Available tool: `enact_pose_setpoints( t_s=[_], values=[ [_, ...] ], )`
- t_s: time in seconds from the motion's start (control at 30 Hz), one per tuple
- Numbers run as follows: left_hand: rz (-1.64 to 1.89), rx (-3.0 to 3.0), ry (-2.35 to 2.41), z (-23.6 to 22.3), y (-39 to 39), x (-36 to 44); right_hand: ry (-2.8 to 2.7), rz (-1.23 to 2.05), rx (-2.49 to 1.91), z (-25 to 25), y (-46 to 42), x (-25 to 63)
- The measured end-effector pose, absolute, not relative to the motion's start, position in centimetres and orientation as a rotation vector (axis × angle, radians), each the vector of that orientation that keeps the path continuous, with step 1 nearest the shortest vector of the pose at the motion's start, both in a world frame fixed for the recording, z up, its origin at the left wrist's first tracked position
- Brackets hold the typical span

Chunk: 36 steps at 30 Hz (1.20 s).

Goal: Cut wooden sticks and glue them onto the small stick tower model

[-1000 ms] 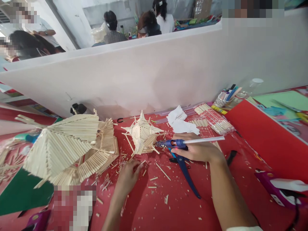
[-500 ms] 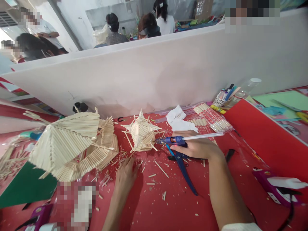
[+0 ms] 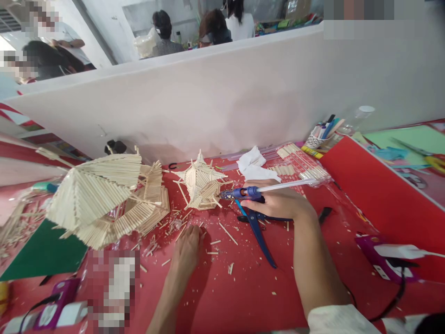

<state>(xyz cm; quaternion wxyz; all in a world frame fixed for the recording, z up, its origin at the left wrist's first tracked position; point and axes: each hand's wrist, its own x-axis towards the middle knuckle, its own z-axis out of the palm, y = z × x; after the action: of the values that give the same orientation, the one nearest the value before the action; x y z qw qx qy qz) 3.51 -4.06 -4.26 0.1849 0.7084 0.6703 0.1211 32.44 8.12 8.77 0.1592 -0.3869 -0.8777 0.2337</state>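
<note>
My right hand [image 3: 278, 200] is wrapped round a blue hot glue gun [image 3: 243, 192] with a long clear glue stick out of its back. Its nozzle reaches the right side of a small star-shaped roof model [image 3: 201, 185] made of thin wooden sticks. In front of the model, my left hand [image 3: 187, 246] rests low over the red table, fingers curled down among stick scraps [image 3: 175, 225]. Its fingertips are partly hidden, so what they pinch is unclear. Below the glue gun lies a blue-handled hand tool [image 3: 262, 241], its head partly hidden by my right hand.
A larger stick-built model [image 3: 100, 199] stands left, by a green board [image 3: 45, 250]. Crumpled tissue [image 3: 255, 162], packed sticks [image 3: 306, 162], a pen cup [image 3: 316, 139] and a red board [image 3: 382, 190] lie right. A white partition [image 3: 208, 102] runs behind; people sit beyond it.
My left hand's fingers have drawn in from a more spread pose. The glue gun stays at the small model's right side. The whole view has shifted slightly.
</note>
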Motion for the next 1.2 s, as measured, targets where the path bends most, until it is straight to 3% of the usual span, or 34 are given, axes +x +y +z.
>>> enact_pose_setpoints(
  t_s=[0.23, 0.6, 1.2],
  values=[
    [0.671, 1.899, 1.815, -4.5, -4.5, 3.2, -2.537, 0.730, -1.118, 8.2, 8.6, 32.5],
    [1.034, 0.989, 1.404, -1.9, -2.7, 1.7, -2.559, 0.748, -1.198, 7.5, 8.9, 31.9],
    [0.661, 1.932, 1.720, -5.5, -5.7, 3.7, -2.556, 0.730, -1.101, 6.9, 9.2, 31.6]
  ],
)
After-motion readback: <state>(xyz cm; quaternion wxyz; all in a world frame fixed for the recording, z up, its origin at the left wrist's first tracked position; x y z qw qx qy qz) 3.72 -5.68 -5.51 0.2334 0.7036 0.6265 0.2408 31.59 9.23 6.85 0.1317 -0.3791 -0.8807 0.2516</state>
